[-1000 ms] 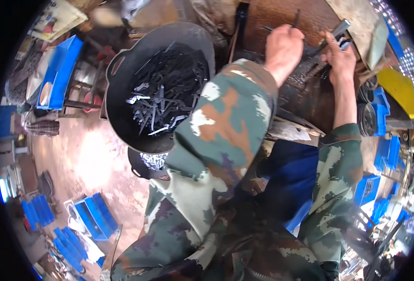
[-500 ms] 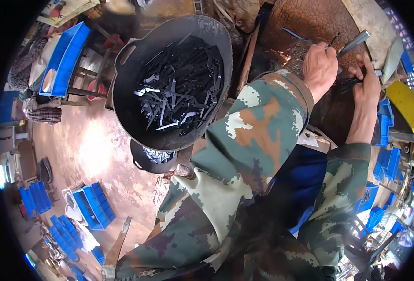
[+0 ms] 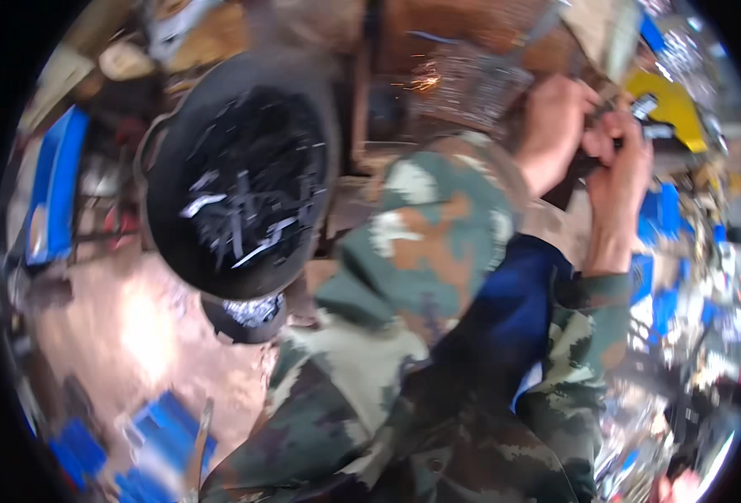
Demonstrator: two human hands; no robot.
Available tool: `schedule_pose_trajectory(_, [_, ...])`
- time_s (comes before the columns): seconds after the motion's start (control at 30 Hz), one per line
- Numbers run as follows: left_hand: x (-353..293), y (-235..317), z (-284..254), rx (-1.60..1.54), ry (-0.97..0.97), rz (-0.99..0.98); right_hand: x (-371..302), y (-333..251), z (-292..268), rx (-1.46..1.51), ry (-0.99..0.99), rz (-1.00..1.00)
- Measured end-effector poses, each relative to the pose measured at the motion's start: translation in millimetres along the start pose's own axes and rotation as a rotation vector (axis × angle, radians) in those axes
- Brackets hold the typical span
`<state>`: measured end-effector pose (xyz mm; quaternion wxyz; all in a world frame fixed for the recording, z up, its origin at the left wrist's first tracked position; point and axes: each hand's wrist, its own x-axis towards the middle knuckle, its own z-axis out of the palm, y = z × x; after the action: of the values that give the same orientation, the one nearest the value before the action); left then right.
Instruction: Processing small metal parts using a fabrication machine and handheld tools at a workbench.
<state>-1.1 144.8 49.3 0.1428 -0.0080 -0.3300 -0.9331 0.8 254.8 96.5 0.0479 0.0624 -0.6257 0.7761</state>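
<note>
Both hands point(image 3: 593, 147) shifted right, blurred around metal piece point(image 3: 649, 117).

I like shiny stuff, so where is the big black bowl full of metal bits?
In the head view, the big black bowl sits upper left, left of the person's camouflage sleeve, with a smaller dark pot just below it.

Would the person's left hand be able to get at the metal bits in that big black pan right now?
Probably not at once: the left hand is up at the right with the right hand, both on a small metal piece; the black pan lies far left.
</note>
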Motion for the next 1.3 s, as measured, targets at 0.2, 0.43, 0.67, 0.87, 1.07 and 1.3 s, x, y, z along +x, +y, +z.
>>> schedule_pose_trajectory(0.2, [-16,25,-36,0.291,-0.401,-0.216,-64,8,3,-0.285,-0.050,0.299])
schedule_pose_trajectory(0.43, [-48,1,7,0.767,-0.697,-0.079,-102,-3,-48,-0.553,-0.117,0.380])
schedule_pose_trajectory(0.67, [-66,-26,18,0.623,-0.554,-0.194,-161,-14,-94,-0.299,-0.094,0.255])
schedule_pose_trajectory(0.87, [-102,-41,35,0.480,-0.736,-0.428,-226,-46,-137,-0.606,0.098,0.265])
schedule_pose_trajectory(1.07, [-99,-45,27,0.730,-0.902,-0.530,-325,-117,-226,-1.032,0.186,0.515])
schedule_pose_trajectory(1.3, [-107,-70,27,0.966,-1.124,-0.467,-404,-79,-343,-1.576,-0.086,0.896])
